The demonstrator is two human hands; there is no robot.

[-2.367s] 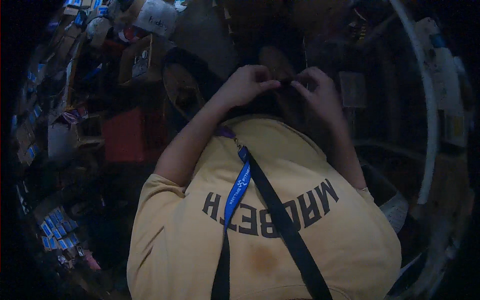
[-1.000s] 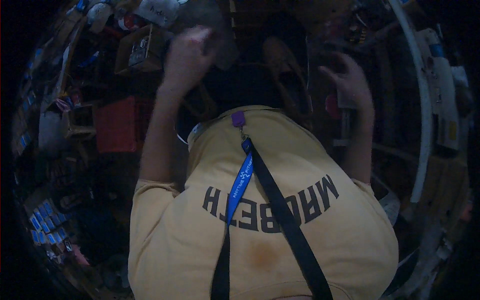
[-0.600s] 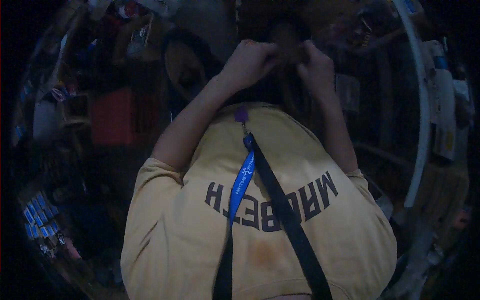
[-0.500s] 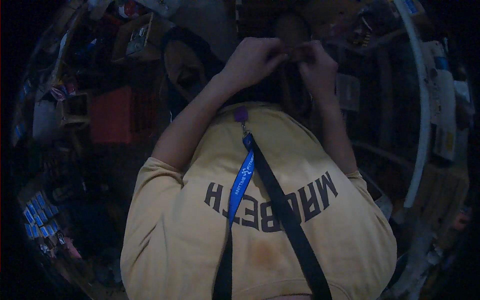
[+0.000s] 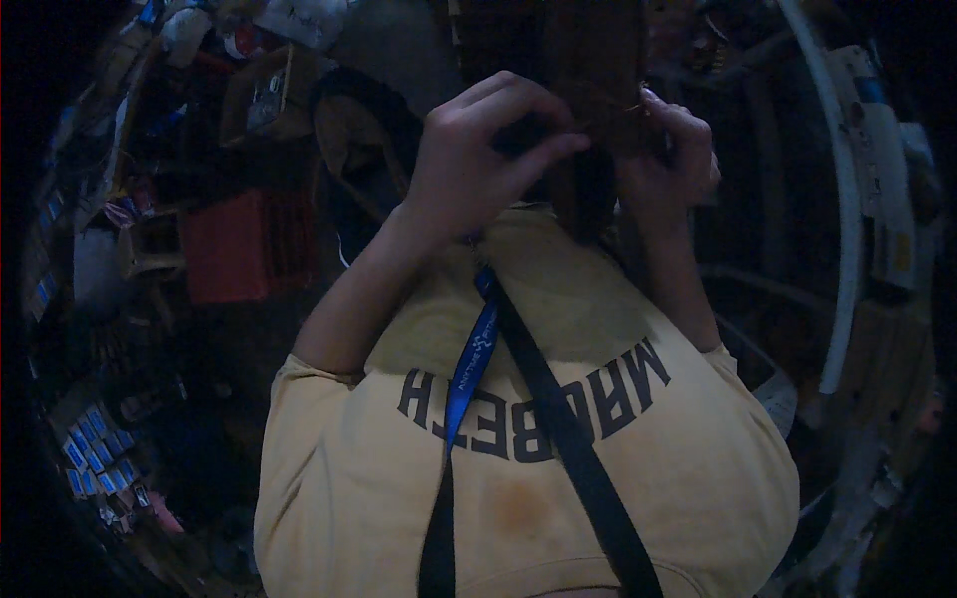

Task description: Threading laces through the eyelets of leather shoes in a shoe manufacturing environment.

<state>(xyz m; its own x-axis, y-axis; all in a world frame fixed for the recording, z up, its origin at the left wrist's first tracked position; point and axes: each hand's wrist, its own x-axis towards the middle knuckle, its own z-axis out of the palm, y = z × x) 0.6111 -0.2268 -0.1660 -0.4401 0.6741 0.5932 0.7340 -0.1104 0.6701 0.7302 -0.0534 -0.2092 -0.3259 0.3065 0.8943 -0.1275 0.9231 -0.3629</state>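
In the dim upper middle, my left hand (image 5: 478,149) is curled, its thumb and forefinger tips close together. Whatever lies between those tips is too dark to make out. To its right, my right hand (image 5: 673,149) is raised with its fingers bent, pinching a thin golden-brown strand (image 5: 630,107) at the fingertips. The strand runs leftward across a dark brown surface and fades into shadow before its other end shows. Below my hands hangs a blue and black lanyard (image 5: 474,349) over my yellow shirt (image 5: 598,498).
A red plastic crate (image 5: 227,249) stands on the left, with an open cardboard box (image 5: 264,100) farther off. Small blue-and-white packs (image 5: 98,453) lie at the lower left. A long pale pipe or rail (image 5: 845,219) runs down the right side.
My hands have moved apart: the left came nearer and a little left, the right shifted right and lower. The thin strand now shows at my right fingertips.
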